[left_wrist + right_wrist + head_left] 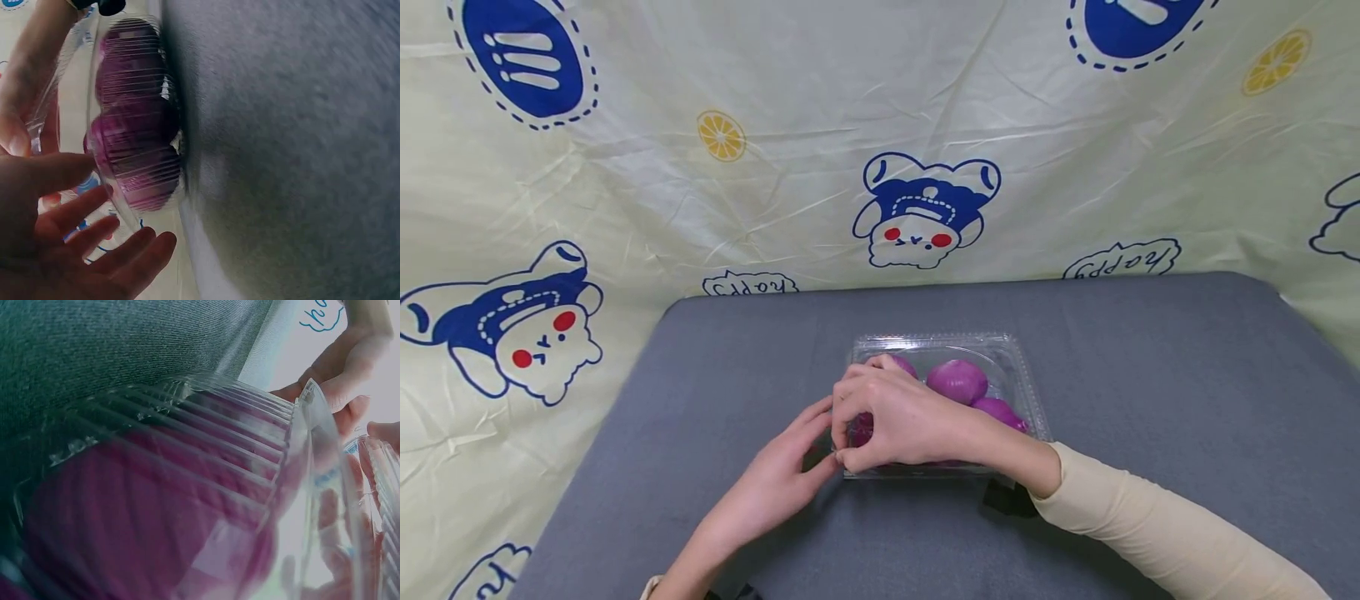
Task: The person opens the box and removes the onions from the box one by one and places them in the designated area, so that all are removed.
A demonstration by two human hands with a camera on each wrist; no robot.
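Observation:
A clear plastic clamshell container (1028, 387) sits on the grey table with several purple onions (957, 382) inside. My right hand (898, 417) reaches across its front left corner, thumb and fingers pinching the edge of the clear lid (389, 487). In the right wrist view the lid stands apart from the ribbed lower half. My left hand (778, 479) is at the container's left side, its fingers (147, 265) extended. The left wrist view has its thumb right at the container's rim (94, 119). Part of the onions is hidden behind my right hand.
The grey cloth-covered table (1150, 375) spreads around the container. Behind and at the sides hangs a pale sheet (805, 200) printed with cartoon figures and orange slices. Dark straps (1009, 498) show under my right wrist.

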